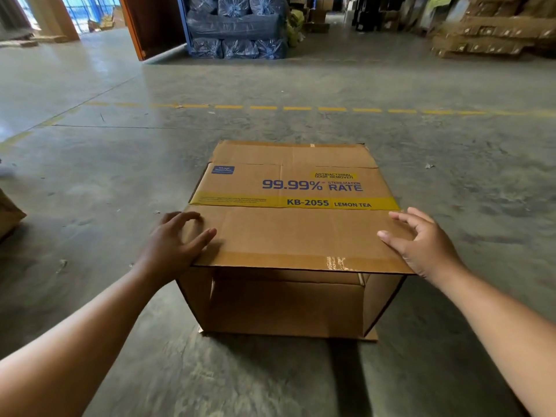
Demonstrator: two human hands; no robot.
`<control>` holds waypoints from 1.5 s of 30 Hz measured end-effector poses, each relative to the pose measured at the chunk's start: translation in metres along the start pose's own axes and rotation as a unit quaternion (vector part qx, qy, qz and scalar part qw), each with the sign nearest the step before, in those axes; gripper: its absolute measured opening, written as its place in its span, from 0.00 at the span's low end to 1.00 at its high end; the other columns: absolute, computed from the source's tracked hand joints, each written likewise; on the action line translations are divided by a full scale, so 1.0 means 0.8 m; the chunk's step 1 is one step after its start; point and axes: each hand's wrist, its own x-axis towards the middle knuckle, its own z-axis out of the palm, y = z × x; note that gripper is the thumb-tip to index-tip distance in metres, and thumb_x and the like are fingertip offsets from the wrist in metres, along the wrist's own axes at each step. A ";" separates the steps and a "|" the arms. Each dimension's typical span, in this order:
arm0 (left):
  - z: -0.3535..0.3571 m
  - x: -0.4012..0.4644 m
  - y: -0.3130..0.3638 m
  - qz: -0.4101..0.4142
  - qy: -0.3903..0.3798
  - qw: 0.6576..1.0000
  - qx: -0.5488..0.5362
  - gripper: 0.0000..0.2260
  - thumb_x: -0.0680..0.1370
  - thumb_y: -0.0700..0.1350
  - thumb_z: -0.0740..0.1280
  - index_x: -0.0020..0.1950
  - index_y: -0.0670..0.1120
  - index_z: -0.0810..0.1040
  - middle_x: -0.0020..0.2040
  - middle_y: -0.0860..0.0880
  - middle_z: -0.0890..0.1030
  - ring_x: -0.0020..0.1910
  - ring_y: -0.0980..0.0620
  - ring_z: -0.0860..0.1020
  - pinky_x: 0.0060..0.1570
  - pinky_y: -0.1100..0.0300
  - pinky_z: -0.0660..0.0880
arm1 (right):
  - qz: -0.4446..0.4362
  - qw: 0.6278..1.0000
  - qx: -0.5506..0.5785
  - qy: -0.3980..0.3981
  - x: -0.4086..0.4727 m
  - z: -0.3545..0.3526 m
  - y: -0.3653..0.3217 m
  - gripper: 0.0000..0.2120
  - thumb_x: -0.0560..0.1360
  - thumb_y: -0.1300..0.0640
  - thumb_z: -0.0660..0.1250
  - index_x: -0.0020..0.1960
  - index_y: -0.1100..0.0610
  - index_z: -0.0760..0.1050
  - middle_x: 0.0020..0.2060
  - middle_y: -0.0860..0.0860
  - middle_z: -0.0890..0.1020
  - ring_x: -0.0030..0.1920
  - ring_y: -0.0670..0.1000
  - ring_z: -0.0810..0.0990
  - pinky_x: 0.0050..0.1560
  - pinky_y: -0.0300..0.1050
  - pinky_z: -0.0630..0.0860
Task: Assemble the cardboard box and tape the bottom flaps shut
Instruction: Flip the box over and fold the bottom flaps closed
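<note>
A brown cardboard box (296, 230) lies on its side on the concrete floor, its open end facing me so I see into its empty inside. The printed panel on top reads "99.99% sterilization rate, KB-2055 Lemon Tea". A near flap (301, 239) sticks out flat toward me, with old tape residue along its edge. My left hand (173, 245) rests on the flap's left edge, fingers spread, thumb on top. My right hand (421, 242) rests at the flap's right edge, fingers spread. No tape roll is in view.
Another piece of cardboard (9, 215) pokes in at the left edge. A dashed yellow line (298, 108) crosses the floor beyond the box. Wrapped blue bundles (237, 28) and stacked flat cartons (493, 34) stand far back.
</note>
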 end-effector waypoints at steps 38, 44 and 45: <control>0.099 -0.097 -0.103 -0.199 0.086 0.964 -0.156 0.14 0.81 0.36 0.65 0.65 0.45 0.81 0.56 0.50 0.84 0.52 0.52 0.81 0.47 0.65 0.72 | 0.166 0.970 0.166 0.060 -0.124 0.142 0.070 0.14 0.77 0.66 0.65 0.62 0.70 0.74 0.53 0.64 0.80 0.48 0.56 0.77 0.36 0.34 0.71; 0.078 -0.080 -0.085 -0.158 0.101 0.975 -0.116 0.13 0.80 0.36 0.64 0.63 0.45 0.81 0.53 0.48 0.84 0.47 0.51 0.81 0.39 0.66 0.71 | 0.181 0.972 0.091 0.120 -0.106 0.137 0.074 0.15 0.75 0.52 0.70 0.54 0.62 0.80 0.46 0.64 0.83 0.47 0.63 0.82 0.46 0.57 0.77; 0.070 -0.073 -0.077 -0.142 0.108 0.978 -0.108 0.13 0.80 0.36 0.64 0.62 0.45 0.82 0.52 0.48 0.85 0.47 0.49 0.82 0.38 0.65 0.71 | 0.167 0.975 0.073 0.128 -0.099 0.127 0.066 0.12 0.75 0.53 0.70 0.54 0.61 0.81 0.45 0.63 0.83 0.46 0.63 0.82 0.46 0.59 0.78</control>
